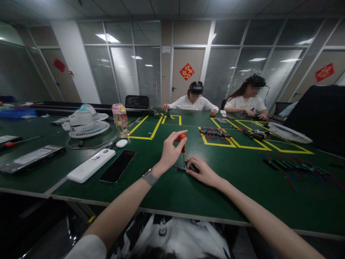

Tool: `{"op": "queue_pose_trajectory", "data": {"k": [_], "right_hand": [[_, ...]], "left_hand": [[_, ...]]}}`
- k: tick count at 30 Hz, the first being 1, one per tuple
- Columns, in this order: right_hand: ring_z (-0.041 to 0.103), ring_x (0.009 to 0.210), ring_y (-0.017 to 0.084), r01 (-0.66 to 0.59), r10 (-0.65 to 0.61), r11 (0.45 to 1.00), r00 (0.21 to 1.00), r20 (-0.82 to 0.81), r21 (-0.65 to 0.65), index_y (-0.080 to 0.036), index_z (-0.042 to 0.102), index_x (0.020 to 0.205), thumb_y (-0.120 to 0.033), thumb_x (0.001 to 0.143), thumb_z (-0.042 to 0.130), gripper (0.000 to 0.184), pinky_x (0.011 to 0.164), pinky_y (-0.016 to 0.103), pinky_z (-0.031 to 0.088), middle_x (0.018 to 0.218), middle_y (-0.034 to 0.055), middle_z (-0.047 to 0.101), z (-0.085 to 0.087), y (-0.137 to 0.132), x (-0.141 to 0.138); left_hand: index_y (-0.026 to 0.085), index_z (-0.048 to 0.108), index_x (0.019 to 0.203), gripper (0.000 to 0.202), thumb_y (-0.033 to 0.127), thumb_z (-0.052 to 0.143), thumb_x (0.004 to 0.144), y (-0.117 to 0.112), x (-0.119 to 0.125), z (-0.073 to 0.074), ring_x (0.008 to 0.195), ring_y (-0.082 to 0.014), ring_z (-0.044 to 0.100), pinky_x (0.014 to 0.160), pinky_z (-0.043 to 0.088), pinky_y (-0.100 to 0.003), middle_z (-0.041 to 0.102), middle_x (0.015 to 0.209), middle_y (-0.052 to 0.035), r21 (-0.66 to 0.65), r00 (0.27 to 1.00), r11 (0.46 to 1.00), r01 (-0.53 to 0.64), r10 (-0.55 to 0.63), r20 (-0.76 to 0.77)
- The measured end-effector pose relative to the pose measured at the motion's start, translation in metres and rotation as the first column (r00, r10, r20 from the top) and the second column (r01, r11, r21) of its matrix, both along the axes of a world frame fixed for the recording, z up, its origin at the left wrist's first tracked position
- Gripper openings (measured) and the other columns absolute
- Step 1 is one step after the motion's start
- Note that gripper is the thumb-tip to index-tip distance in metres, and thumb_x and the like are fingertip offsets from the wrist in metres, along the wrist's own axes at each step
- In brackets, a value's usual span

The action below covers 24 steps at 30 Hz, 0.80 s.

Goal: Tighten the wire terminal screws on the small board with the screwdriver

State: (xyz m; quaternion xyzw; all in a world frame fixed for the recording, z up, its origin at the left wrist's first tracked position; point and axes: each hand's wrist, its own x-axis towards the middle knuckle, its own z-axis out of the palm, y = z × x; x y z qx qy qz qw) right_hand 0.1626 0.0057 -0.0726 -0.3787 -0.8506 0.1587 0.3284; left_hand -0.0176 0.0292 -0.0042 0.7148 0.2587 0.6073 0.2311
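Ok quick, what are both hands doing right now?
Left hand: closed on an orange screwdriver, held upright.
Right hand: holding a small dark part down on the green table.

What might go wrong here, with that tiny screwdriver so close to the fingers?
1. The screwdriver, held upright in the left hand, may slip off the small part and jab the right hand holding it.
2. The part looks light; a sideways push might send it skidding across the table.
3. The tip is hard to see from here, so it may sit badly.
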Motion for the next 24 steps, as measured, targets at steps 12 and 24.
{"op": "queue_pose_trajectory", "data": {"k": [12, 24], "right_hand": [[0.061, 0.1, 0.023, -0.005, 0.005, 1.0, 1.0, 0.003, 0.012, -0.02, 0.06, 0.084, -0.021, 0.085, 0.063, 0.004, 0.091, 0.04, 0.047, 0.104, 0.0089, 0.064, -0.0028, 0.0022, 0.0016], [0.061, 0.1, 0.023, -0.004, 0.004, 1.0, 1.0, 0.007, 0.014, -0.02, 0.059, 0.084, -0.021, 0.085, 0.062, 0.004, 0.091, 0.039, 0.047, 0.104, 0.0082, 0.064, -0.001, 0.0002, 0.0016]], "left_hand": [[0.019, 0.069, 0.11, 0.025, 0.028, 0.058, 0.089, 0.0026, 0.0001, 0.001, 0.085, -0.014, 0.062, 0.078, 0.051, -0.025, 0.064, 0.096, -0.0052, -0.053, 0.996, 0.995, 0.079, -0.076, 0.049], [0.019, 0.069, 0.111, 0.027, 0.029, 0.06, 0.088, -0.0018, 0.0013, 0.0046, 0.083, -0.0136, 0.062, 0.076, 0.051, -0.024, 0.065, 0.097, -0.0054, -0.083, 0.988, 0.985, 0.152, -0.149, 0.044]]}}
